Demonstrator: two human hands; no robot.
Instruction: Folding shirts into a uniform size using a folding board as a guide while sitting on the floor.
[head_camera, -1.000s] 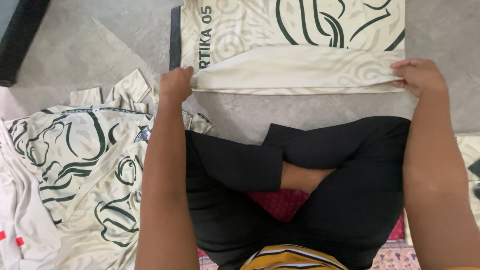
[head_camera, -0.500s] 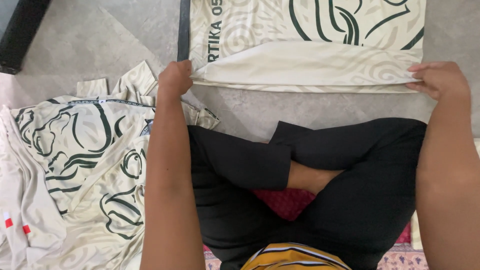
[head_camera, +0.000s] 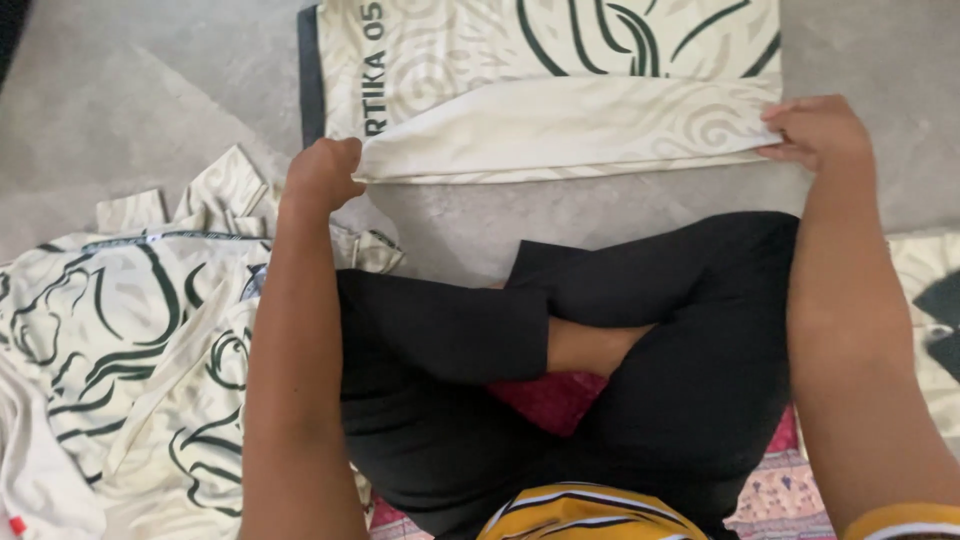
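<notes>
A cream jersey (head_camera: 560, 60) with dark green swirl lines lies flat on the grey floor in front of my crossed legs. Its near edge is folded up over itself, showing the plain cream inside (head_camera: 560, 125). My left hand (head_camera: 322, 175) grips the fold's left corner. My right hand (head_camera: 815, 130) pinches the fold's right corner. Both arms reach out on either side of my black trousers (head_camera: 600, 340).
A loose pile of similar cream-and-green jerseys (head_camera: 140, 330) lies on the floor at my left. Another cream garment (head_camera: 930, 300) shows at the right edge. Grey floor (head_camera: 150, 90) lies between them. A red patterned mat (head_camera: 780, 500) is under me.
The folded edge and both hands have shifted slightly left and up in view, mostly from head movement. Both hands keep their hold on the fold's corners.
</notes>
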